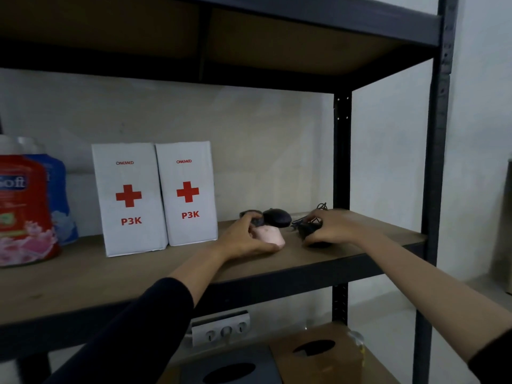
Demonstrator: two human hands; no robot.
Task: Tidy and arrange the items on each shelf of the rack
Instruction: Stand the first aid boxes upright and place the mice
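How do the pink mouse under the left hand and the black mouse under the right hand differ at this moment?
The pink mouse is pale and shows no cord; the black mouse is dark, with a black cord bunched behind it. The left hand leaves much of the pink one showing, while the right hand hides most of the black one. Both rest on the same wooden shelf, each under a curled hand.
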